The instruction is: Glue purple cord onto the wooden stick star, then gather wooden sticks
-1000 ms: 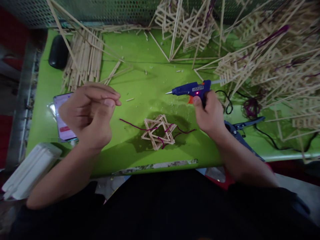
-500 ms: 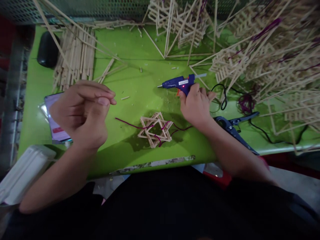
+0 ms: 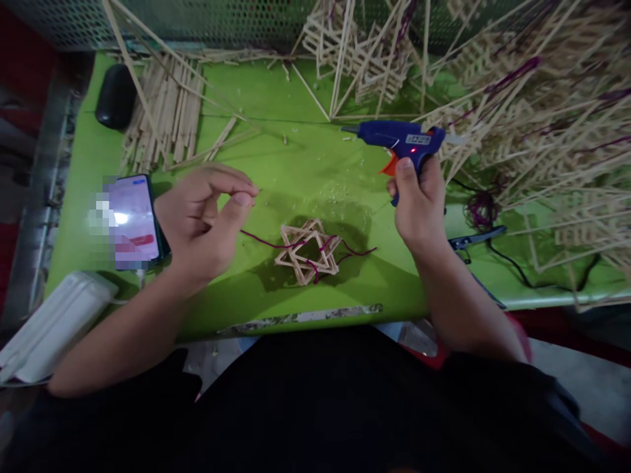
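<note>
My right hand [image 3: 421,203] is wrapped round the handle of a blue hot glue gun [image 3: 394,135] with an orange trigger and a lit red light. The gun is held above the table, its nozzle pointing left. My left hand [image 3: 207,223] is closed in a pinch, thumb against fingertips; a tiny dark tip shows there, too small to name. Between the hands, a star-shaped frame of thin wooden sticks [image 3: 296,266] lies on the green table [image 3: 305,177]. Purple strings [image 3: 263,243] are tied to it and trail to both sides.
Wooden sticks [image 3: 165,115] are piled at the back left by a black case [image 3: 116,97]. A lit phone [image 3: 135,220] and a white device [image 3: 54,328] lie left. Stick frames [image 3: 522,131] crowd the right, near purple string [image 3: 480,209] and a dark-handled tool [image 3: 478,235].
My right hand has lifted the glue gun off the table and brought it rightward. My left hand has shifted right, still pinched. The star frame stays in place.
</note>
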{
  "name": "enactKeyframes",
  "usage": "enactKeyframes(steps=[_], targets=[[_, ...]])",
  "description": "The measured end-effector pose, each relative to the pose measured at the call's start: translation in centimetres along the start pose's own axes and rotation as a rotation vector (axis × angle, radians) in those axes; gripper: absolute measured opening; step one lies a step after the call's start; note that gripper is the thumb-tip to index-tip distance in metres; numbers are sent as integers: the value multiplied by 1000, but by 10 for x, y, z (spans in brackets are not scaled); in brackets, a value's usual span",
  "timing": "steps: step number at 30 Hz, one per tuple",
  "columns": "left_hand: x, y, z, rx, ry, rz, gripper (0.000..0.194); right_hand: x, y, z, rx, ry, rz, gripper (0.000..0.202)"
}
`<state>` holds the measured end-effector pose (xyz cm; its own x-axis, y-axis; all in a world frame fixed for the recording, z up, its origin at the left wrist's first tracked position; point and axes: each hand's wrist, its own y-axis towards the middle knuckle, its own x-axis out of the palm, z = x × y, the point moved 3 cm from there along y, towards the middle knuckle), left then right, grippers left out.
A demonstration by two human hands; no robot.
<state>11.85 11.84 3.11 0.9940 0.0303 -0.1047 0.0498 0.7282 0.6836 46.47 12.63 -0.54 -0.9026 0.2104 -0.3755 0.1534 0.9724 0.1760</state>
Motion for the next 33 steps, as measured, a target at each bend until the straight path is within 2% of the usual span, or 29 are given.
enactKeyframes(steps=[1, 3, 5, 10, 17, 20, 24, 27, 30, 33], targets=[[1, -1, 0, 8, 5, -12, 10, -2, -1, -3, 22, 138, 57, 37], [2, -2, 0, 10, 20, -30, 6, -4, -3, -8, 104, 322, 73, 36], [2, -3, 1, -1, 44, -45, 4, -4, -5, -13, 186, 407, 18, 40], [6, -5, 2, -85, 163, -78, 2, -4, -11, -21, 262, 484, -40, 53], [21, -12, 1, -235, 257, -108, 7, 1, -21, -26, 235, 461, -71, 50], [21, -15, 2, -270, 298, -101, 8, 1, -23, -18, 202, 259, -71, 48], [11, -16, -5, -287, 318, -48, 12, 7, -20, -4, 120, -297, -40, 43], [3, -14, -11, -238, 284, 8, 13, 19, -15, -1, 119, -625, -81, 43], [0, -11, -12, -200, 223, 30, 12, 31, -10, -4, 103, -782, -130, 48], [-1, -9, -9, -178, 212, 45, 15, 39, -7, -10, 38, -899, -102, 54]])
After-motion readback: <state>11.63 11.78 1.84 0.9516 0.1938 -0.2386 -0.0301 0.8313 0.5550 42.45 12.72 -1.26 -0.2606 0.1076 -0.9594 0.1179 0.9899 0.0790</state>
